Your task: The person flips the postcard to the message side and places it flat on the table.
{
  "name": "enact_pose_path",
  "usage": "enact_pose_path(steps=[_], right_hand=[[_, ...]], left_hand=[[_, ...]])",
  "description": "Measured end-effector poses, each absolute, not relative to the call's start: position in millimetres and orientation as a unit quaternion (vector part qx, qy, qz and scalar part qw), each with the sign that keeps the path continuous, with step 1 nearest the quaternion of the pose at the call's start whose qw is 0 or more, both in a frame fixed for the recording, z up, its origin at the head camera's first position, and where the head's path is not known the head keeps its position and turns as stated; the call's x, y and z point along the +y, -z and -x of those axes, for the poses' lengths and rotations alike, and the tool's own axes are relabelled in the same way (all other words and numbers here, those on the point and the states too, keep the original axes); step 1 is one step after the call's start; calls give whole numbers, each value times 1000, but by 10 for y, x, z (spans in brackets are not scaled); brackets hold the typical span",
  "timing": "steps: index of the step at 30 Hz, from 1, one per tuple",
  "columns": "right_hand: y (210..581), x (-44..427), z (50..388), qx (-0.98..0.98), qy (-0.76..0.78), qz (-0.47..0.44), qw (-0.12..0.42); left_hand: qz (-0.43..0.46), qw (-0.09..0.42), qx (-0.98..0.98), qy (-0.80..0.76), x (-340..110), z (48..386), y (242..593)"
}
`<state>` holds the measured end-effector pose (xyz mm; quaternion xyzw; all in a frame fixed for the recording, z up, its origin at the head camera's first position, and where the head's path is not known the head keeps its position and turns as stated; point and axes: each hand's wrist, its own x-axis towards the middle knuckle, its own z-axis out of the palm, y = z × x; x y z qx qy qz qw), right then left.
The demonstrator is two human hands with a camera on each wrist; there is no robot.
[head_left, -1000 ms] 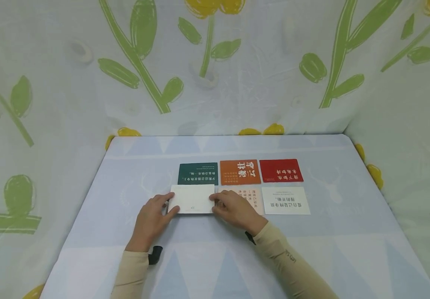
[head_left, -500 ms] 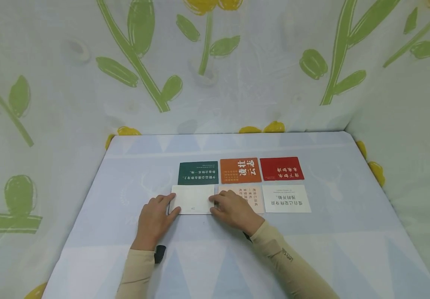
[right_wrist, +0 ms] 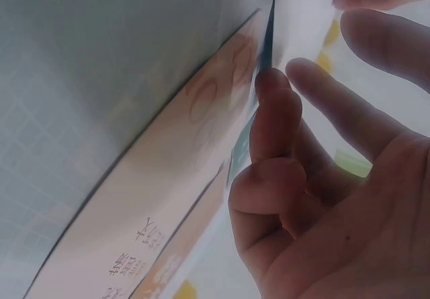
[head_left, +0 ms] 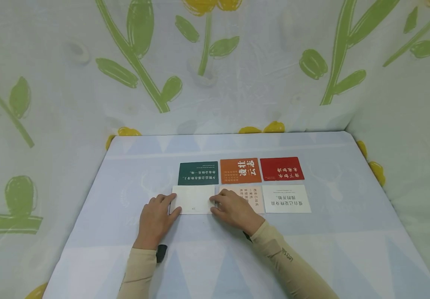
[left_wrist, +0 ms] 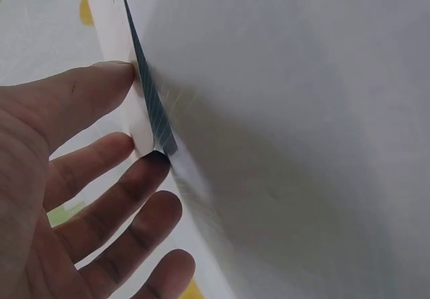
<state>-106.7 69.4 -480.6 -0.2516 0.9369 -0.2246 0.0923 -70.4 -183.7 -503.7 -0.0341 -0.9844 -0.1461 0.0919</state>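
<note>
A white card with a tiny mark near its lower edge lies at the left of the front row of cards. Its left end is held by the left hand, thumb and fingertips at the edge. At the opposite end the right hand grips it with thumb and forefinger, the wrist crossing a pale pink card. A dark striped underside shows in the left wrist view, so the card tilts slightly off the table there. In the right wrist view the right hand's other fingers are curled.
Behind stand a green card, an orange card and a red card in a row, lying flat. A white card with dark writing ends the front row at right. Floral cloth hangs around the table.
The white card has come down flatter, and the dark edge below its front side has gone from the head view. Both hands keep their hold, the left shifting slightly right.
</note>
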Motion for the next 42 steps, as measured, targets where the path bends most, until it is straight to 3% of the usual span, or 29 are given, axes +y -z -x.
enact_pose_path(steps=[18,26,35,42], right_hand=[[4800,793,1074,927,267,253,78],[4765,933,1079,930,288,225,37],[4641,1177,1060,925,319,206,-3],[4621,1395,1032,918,335,208,-35]], left_hand=[[31,101,-984,146,-1867,719,5027],[44,117,-975,184,-1847,734,4988],[57,100,-969,217,-1744,787,4923],[101,127,-961,222,-1661,846,4939]])
